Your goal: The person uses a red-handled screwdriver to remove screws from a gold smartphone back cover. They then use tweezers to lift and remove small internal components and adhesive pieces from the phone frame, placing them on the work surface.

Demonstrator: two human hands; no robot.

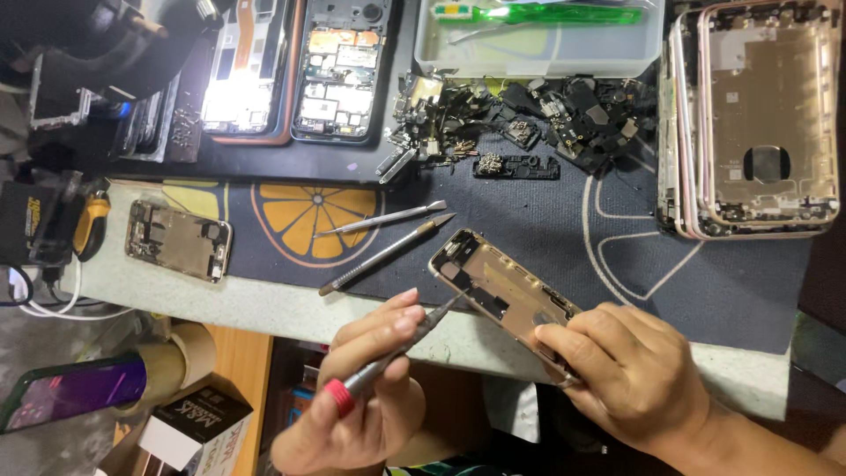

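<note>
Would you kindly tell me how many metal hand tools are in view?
3: a screwdriver in the left hand, and two picks, upper and lower, lying on the mat. Others may hide in clutter.

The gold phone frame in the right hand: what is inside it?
Inside the gold phone frame are dark cut-outs and small parts; the screwdriver tip touches there. The right hand covers its lower end.

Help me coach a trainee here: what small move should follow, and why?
Probably seat the tip into a screw and turn. The left hand holds the slim grey screwdriver with a red cap, its tip at the gold metal phone housing, which the right hand steadies over the pale table edge. The exact screw is too small to tell.
</note>
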